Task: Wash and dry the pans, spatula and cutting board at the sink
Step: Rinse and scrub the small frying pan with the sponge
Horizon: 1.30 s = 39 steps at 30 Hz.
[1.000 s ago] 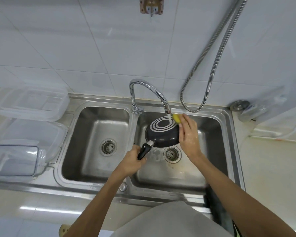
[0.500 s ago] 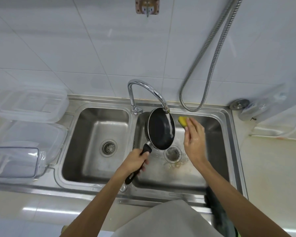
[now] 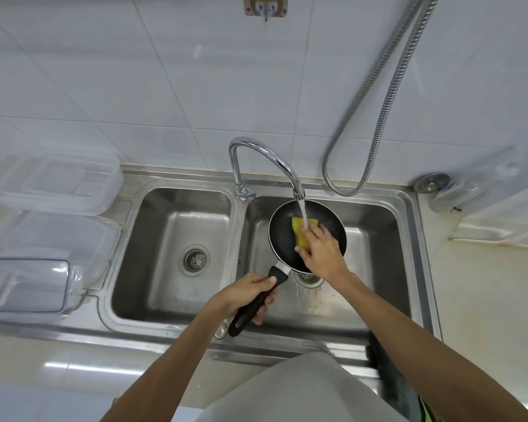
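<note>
Pan: a small black pan (image 3: 287, 236) held over the right basin of the sink (image 3: 409, 263), open side up, directly under the tap (image 3: 267, 161), whose water falls onto it.
Left hand: the left hand (image 3: 244, 295) is wrapped around the black handle (image 3: 258, 301), fingers curled tight, thumb on top; the handle runs toward 7 o'clock from the pan.
Right hand: the right hand (image 3: 320, 249) lies inside the pan, fingers pressed together flat on a yellow sponge (image 3: 302, 233) at the pan's centre.
Hidden: the pan's 5 o'clock part is behind the right hand; the right drain (image 3: 307, 278) is half covered by the pan; items at 3 o'clock on the counter are blurred.
Change: half a second ago the pan stood on edge and the sponge was outside it at 3 o'clock; now it faces up with the sponge inside.
</note>
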{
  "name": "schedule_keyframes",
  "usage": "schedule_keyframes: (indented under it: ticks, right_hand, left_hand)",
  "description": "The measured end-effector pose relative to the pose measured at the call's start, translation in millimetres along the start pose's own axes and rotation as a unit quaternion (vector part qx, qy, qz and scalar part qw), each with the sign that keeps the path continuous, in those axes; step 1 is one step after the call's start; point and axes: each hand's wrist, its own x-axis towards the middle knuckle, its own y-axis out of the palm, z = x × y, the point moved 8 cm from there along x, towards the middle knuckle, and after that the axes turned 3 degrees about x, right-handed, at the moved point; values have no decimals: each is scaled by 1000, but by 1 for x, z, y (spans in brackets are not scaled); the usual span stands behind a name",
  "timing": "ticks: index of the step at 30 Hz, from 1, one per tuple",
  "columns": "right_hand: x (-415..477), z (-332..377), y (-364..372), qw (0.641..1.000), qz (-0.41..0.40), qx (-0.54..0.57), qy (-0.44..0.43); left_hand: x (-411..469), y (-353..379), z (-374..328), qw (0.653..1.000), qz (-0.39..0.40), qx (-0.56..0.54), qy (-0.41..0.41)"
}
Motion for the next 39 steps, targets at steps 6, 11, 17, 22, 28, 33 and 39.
schedule_keyframes:
  ticks: [6, 11, 17, 22, 28, 33, 39]
  right_hand:
    - [-10, -13, 19, 998, 9, -5, 69]
    - [-13, -38, 14, 983, 29, -44, 177]
    - [18, -28, -15, 985, -94, 79, 118]
    - [30, 15, -19, 953, -88, 279, 83]
    - [-10, 23, 10, 982, 78, 149, -83]
    - [-15, -29, -9, 968, 143, -176, -105]
    - [44, -8, -38, 992, 1, -106, -62]
  left_hand:
    - [8, -5, 9, 989, -90, 99, -56]
    - [9, -6, 11, 974, -159, 162, -11]
    - [0, 12, 0, 974, -103, 199, 27]
    - [0, 3, -14, 955, -134, 258, 66]
    - [6, -20, -8, 961, -164, 209, 70]
    - [6, -6, 13, 984, -108, 140, 29]
    - [0, 27, -3, 987, -92, 128, 40]
